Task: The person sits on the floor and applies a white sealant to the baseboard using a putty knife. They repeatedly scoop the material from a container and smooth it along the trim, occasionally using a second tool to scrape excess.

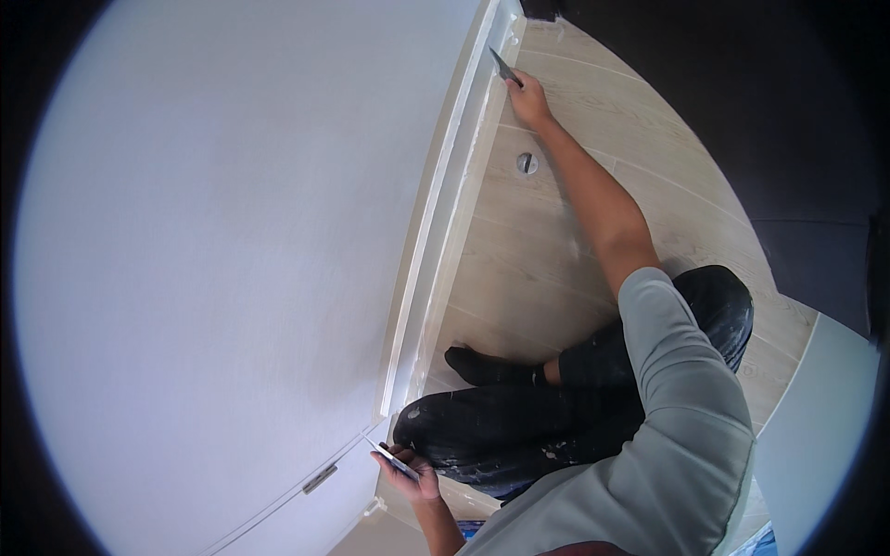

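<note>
My right hand (pixel 527 97) grips a dark, narrow-bladed scraper (pixel 506 69) at the far end of the pale skirting strip (pixel 454 190), its tip against the strip. Pale tape or filler runs along the strip's floor edge. My left hand (pixel 411 474) holds a thin, light-coloured flat tool (pixel 392 457) beside my bent knee at the near end of the strip, by the white panel (pixel 213 241).
A round metal fitting (pixel 527 163) sits on the wood-look floor (pixel 519 269). My black-trousered legs (pixel 514 435) are folded beside the strip. A dark surface (pixel 742 139) borders the right, with a pale panel (pixel 820 408) below it. A metal hinge-like piece (pixel 320 477) is at lower left.
</note>
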{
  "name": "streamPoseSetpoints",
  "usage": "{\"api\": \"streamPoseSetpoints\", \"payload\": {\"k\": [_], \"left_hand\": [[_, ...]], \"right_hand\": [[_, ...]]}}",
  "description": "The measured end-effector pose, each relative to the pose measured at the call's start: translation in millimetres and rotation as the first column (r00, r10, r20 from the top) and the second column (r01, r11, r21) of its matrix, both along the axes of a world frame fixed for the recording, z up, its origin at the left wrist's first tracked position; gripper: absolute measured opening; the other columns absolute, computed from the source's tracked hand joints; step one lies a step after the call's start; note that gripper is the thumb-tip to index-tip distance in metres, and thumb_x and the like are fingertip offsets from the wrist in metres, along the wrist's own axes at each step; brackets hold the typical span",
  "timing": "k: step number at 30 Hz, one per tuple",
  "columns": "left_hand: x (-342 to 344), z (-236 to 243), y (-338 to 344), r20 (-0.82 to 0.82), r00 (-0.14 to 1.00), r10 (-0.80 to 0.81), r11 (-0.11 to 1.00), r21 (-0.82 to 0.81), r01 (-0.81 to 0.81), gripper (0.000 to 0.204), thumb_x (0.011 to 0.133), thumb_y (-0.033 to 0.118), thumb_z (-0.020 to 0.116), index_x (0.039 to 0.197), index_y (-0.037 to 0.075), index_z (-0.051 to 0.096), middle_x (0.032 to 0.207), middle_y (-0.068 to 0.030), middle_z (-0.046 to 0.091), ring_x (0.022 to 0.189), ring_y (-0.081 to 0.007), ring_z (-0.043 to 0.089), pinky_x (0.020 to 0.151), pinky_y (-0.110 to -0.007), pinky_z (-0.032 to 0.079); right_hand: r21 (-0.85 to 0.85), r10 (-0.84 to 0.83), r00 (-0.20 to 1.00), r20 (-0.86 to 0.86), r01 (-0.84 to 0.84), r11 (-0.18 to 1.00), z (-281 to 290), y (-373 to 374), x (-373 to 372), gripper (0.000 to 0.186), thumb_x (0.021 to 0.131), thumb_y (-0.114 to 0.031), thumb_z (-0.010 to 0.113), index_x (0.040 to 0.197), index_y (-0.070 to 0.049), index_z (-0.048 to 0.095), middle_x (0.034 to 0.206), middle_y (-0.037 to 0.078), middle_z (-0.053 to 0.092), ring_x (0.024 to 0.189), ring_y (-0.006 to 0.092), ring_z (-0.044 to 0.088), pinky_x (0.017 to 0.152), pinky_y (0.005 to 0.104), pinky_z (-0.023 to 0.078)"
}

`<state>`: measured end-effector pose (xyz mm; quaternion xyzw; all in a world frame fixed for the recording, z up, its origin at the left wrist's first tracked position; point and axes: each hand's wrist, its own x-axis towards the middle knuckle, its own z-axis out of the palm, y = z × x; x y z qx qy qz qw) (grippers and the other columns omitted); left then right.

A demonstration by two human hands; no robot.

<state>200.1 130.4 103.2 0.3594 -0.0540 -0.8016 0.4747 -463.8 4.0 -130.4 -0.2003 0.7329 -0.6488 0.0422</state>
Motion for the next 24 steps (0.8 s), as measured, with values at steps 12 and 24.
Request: {"api": "streamPoseSetpoints", "payload": {"k": [12, 24], "left_hand": [[-5, 2, -2, -0.117, 0.992, -0.052, 0.998, 0.015, 0.054, 0.034, 0.100, 0.036, 0.053, 0.110, 0.006, 0.067, 0.086, 0.0015, 0.064, 0.066, -0.0032, 0.056, 0.049, -0.017, 0.045], [-8, 3, -2, -0.013, 1.000, -0.018, 1.000, 0.008, 0.018, 0.028, 0.099, 0.032, 0.056, 0.102, 0.006, 0.064, 0.081, 0.0018, 0.061, 0.061, -0.0012, 0.055, 0.045, -0.015, 0.044]], "right_hand": [[0.128, 0.063, 0.998, -0.014, -0.061, 0.990, -2, -22, -31, 0.039, 0.088, -0.008, 0.058, 0.126, -0.006, 0.060, 0.104, 0.021, 0.069, 0.092, 0.0297, 0.067, 0.085, 0.0356, 0.048], [-0.015, 0.142, 0.990, 0.008, -0.142, 0.990, -3, -15, 69, 0.059, 0.072, 0.005, 0.056, 0.128, -0.010, 0.061, 0.120, 0.022, 0.062, 0.113, 0.0350, 0.060, 0.097, 0.0351, 0.045]]}}
